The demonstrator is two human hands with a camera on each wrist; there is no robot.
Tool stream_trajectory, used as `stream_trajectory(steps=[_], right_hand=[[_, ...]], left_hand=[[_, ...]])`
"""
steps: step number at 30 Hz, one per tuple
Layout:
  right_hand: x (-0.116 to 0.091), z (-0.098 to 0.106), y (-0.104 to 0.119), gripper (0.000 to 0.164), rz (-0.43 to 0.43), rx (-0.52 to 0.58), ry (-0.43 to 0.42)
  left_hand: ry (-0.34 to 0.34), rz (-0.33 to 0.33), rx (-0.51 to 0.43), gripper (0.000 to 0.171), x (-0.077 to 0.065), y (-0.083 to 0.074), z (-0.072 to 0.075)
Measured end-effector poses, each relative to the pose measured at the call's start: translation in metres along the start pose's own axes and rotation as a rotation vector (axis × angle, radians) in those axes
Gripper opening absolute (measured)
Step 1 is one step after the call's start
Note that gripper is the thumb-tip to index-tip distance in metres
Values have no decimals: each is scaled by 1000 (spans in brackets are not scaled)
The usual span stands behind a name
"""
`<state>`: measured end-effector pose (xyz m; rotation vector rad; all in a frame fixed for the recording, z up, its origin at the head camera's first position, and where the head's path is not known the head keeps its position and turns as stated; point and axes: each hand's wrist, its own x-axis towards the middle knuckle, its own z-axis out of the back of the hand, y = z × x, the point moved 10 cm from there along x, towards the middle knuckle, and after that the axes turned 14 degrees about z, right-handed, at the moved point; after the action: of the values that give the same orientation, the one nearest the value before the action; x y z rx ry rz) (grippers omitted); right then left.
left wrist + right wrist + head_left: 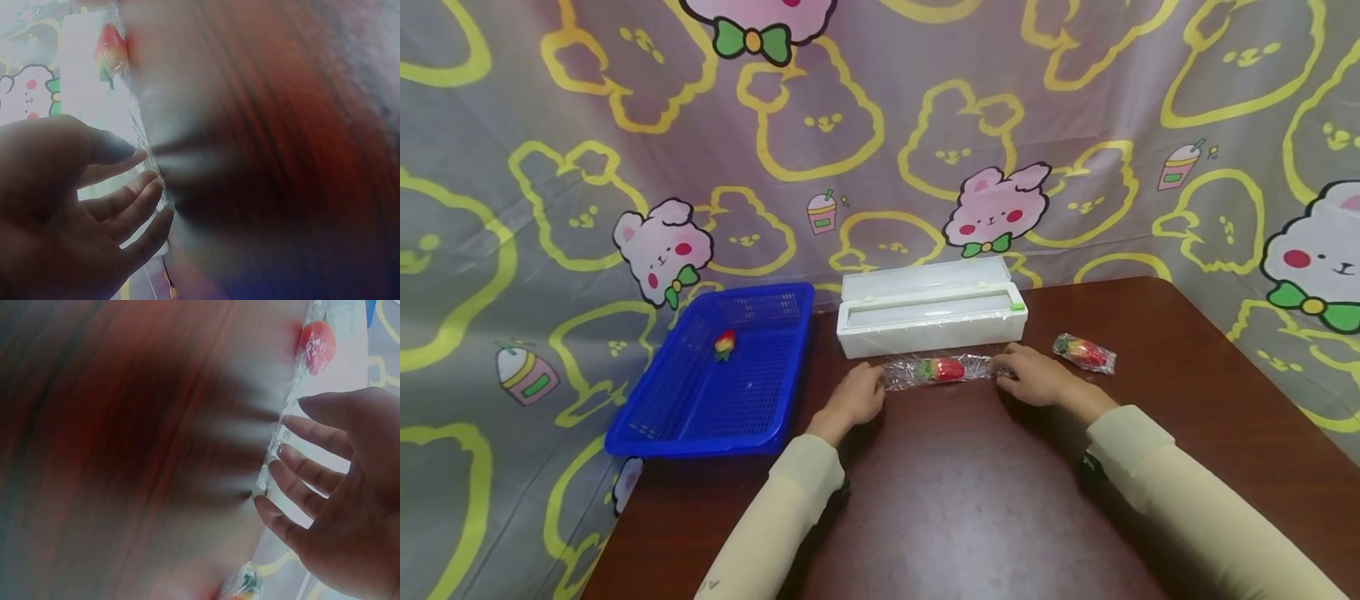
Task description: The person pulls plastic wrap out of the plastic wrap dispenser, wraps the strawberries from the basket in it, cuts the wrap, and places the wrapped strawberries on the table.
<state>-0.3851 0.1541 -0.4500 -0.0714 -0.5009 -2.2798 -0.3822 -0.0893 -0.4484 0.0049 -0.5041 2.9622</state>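
Observation:
A strawberry [946, 369] lies on a strip of clear cling film [904, 374] spread across the table, and a film edge covers part of it. At the strip's left end, my left hand [859, 393] touches the film with its fingertips [164, 209]; the thumb stands apart from the table. My right hand [1036, 377] rests its spread fingertips [261, 501] on the right end of the film. Just behind the strip is a white cling film box [928, 333] with its lid [925, 279] raised and a green slider [1017, 307] at its right corner.
At the left stands a blue plastic basket [782, 375] with another strawberry [725, 344] inside. A film-wrapped strawberry [1086, 353] lies on the brown table [947, 500], right of my right hand. A patterned curtain [880, 125] hangs behind the table and along its sides.

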Motion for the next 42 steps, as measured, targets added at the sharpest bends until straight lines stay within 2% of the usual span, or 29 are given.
stream_trajectory(steps=[4,13,24,42], right_hand=[[-5,1,-7,25,-6,-3,-9],[-13,8,-12,23,-11,20,-36],[-18,13,-14,25,-39,31,-16],[-24,13,-22,26,-40,39,-6]], left_hand=[[-9,-3,-2,17,-1,3,1],[-17,38,16,25,-3,11,2],[-40,41,-2,28,-6,17,6],[-25,70,26,27,-11,21,10]])
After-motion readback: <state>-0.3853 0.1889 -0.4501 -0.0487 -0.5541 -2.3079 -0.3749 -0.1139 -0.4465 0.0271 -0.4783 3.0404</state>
